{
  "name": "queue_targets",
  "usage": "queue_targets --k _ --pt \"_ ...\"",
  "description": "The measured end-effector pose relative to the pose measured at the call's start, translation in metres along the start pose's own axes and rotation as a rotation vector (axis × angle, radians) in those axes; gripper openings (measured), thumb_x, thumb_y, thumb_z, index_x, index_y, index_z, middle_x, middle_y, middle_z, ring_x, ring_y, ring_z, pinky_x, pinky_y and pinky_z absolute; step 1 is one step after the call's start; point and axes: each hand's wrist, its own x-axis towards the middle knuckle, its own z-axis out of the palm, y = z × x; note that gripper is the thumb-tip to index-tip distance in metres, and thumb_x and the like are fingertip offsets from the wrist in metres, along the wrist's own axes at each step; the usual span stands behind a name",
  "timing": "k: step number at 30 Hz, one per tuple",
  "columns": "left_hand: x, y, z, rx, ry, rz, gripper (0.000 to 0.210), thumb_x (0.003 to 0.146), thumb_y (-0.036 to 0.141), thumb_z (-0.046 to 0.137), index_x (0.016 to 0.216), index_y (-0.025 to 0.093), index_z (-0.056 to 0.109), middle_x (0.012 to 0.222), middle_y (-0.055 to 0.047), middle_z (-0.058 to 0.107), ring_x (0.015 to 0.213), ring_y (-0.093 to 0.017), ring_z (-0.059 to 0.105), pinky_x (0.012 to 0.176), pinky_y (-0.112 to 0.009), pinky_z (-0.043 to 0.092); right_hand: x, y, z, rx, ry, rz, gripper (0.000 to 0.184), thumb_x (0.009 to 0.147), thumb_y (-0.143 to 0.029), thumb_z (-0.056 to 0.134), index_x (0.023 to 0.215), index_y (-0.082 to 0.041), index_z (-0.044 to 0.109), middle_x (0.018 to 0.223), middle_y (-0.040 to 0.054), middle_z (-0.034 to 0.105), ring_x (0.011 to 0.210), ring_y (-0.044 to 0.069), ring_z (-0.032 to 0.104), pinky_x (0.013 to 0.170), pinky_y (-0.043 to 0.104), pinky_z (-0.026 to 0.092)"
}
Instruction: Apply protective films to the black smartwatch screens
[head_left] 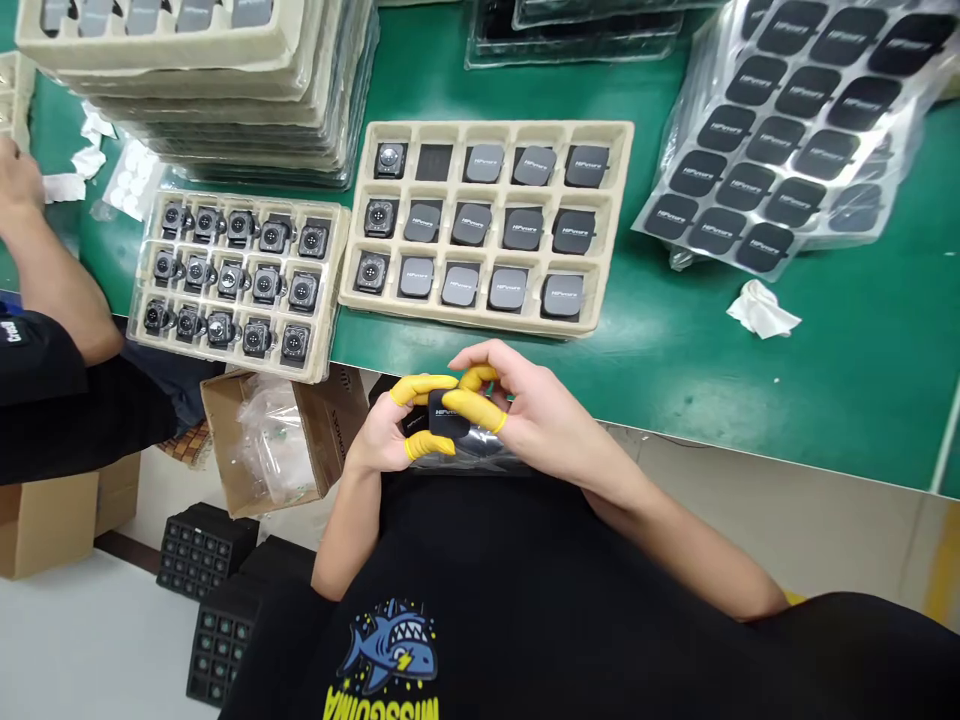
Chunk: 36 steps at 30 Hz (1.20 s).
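Observation:
A dark square smartwatch body (444,414) with pale lettering on its black face is held just off the table's front edge. My left hand (384,428), with yellow finger cots, pinches it from the left between thumb and fingers. Yellow cots also cover fingertips of my right hand (536,405), whose thumb and finger close on its upper right edge. Beyond my hands lies a beige tray (480,321); most of its compartments hold black-covered watches, a few show watch backs with sensors, and one in the back row has no watch.
Left of that tray, another tray (231,358) holds watches back side up. Stacked trays (315,110) rise behind it. Sheets of square black stickers (750,187) and a crumpled tissue (763,308) lie right. A co-worker's arm (56,270) is at far left; below stands a cardboard box (319,430).

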Motion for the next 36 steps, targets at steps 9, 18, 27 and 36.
queue_targets --k 9,18,27,36 --pt "-0.009 0.005 -0.011 0.186 0.031 -0.101 0.066 0.088 0.055 0.095 0.143 0.024 0.074 0.122 -0.013 0.086 0.11 -0.029 0.086 0.097 -0.038 0.07 0.013 0.002 0.024 -0.041 -0.083 0.035 0.019 0.103 -0.04 0.072 0.115 -0.027 0.065 0.089 -0.0038 0.073 0.065 0.014 0.057 0.059 0.029 0.044" --pt "-0.028 0.03 -0.027 0.173 0.337 -0.116 0.068 0.103 0.036 0.082 0.164 0.026 0.053 0.094 -0.001 0.082 0.088 -0.018 0.075 0.091 -0.035 0.061 0.134 -0.008 -0.031 -0.44 0.418 -0.371 0.018 0.106 -0.036 0.066 0.117 -0.026 0.075 0.109 0.007 0.08 0.093 0.025 0.068 0.089 0.041 0.055" --pt "-0.044 0.028 -0.025 0.147 0.466 -0.152 0.056 0.103 0.041 0.082 0.154 0.023 0.066 0.094 -0.003 0.082 0.088 -0.018 0.077 0.091 -0.035 0.062 0.259 -0.014 -0.07 -1.013 0.302 -0.151 0.033 0.11 -0.024 0.05 0.132 -0.015 0.073 0.12 0.0215 0.07 0.125 0.04 0.054 0.106 0.054 0.046" --pt "-0.045 0.028 -0.037 0.201 0.459 -0.21 0.047 0.102 0.043 0.082 0.142 0.02 0.073 0.095 -0.004 0.084 0.088 -0.018 0.079 0.092 -0.035 0.064 0.197 -0.026 0.0 -1.08 0.01 -0.299 0.028 0.11 -0.041 0.066 0.125 -0.019 0.077 0.132 0.019 0.067 0.128 0.037 0.056 0.108 0.049 0.047"
